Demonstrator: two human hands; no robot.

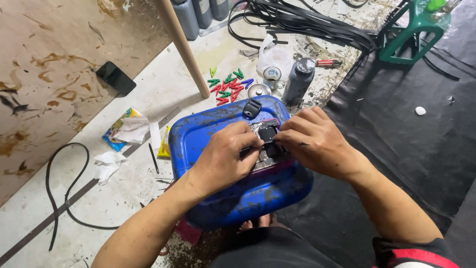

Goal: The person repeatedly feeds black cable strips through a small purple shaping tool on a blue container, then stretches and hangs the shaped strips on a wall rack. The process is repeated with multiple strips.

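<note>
A blue plastic jerrycan (208, 129) lies on its side in front of me, smeared with dark glue. On its top lies a small black strap piece with a buckle (268, 134) over a shiny stained patch. My left hand (225, 156) pinches the strap piece from the left. From the right, my right hand (312, 141) presses the same piece with its fingertips. A second black buckle (252, 107) rests loose on the can's far edge.
Coloured clothes pegs (227, 85), a small open tin (258, 90), and a dark bottle (299, 79) sit beyond the can. A wooden pole (183, 44), black straps (302, 22), a green stool (414, 32), a phone (115, 78), tissues (109, 164) and a black cable (64, 193) lie around.
</note>
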